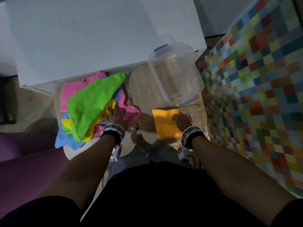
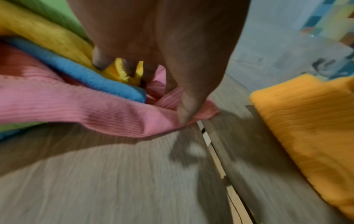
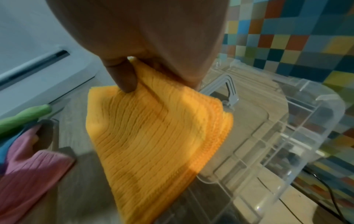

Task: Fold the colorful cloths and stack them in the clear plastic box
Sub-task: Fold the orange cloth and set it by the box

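Observation:
A heap of loose cloths lies on the left wooden table top [image 1: 70,153], with a green cloth [image 1: 93,99] on top and pink [image 1: 131,112], blue and yellow ones beneath. My left hand [image 1: 113,112] [image 2: 141,89] digs into the heap's right edge. Its fingers curl into the yellow cloth [image 2: 118,71] and its thumb lies on the pink cloth [image 2: 95,109]. My right hand [image 1: 177,116] [image 3: 159,81] pinches one corner of a folded orange cloth [image 1: 165,123] [image 3: 153,136], which hangs over the right table top. The clear plastic box [image 1: 175,74] stands open behind it.
The clear lid [image 1: 193,112] lies under my right hand. A white cabinet [image 1: 98,38] rises behind the tables. A multicoloured checkered surface [image 1: 254,79] runs along the right, a purple seat [image 1: 24,161] is at left. A narrow gap [image 2: 210,144] splits the two table tops.

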`<control>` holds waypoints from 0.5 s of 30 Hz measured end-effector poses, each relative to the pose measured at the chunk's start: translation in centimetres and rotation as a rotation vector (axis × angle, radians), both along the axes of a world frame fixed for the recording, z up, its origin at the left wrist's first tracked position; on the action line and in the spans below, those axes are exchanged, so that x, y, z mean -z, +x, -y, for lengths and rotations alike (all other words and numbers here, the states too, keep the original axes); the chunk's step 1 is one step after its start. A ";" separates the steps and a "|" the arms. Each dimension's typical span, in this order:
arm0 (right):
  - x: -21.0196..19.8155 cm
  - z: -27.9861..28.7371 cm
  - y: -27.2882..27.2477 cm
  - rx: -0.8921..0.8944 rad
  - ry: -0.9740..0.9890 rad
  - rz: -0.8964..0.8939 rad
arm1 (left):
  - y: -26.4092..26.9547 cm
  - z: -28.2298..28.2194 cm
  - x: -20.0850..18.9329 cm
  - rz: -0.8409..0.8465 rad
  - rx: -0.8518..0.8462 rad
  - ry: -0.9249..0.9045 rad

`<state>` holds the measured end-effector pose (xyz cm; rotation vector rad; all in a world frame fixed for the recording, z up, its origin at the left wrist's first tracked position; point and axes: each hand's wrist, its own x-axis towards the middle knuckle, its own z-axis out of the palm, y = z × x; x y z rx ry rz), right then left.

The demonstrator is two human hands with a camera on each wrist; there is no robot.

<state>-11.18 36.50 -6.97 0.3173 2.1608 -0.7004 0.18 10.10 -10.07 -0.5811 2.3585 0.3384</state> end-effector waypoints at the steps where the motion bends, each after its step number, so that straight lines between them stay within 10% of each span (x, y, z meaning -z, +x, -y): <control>1: -0.2 0.0 -0.3 -0.003 -0.020 -0.016 | -0.3 -0.3 -0.2 0.002 -0.047 -0.016; 8: -1.5 0.2 -1.1 -0.011 -0.070 -0.079 | -3.4 -5.5 -3.0 -0.299 0.045 -0.074; 15: -1.7 -0.7 -1.8 -0.105 -0.082 -0.089 | -6.0 -8.7 -6.7 -0.081 -0.011 0.343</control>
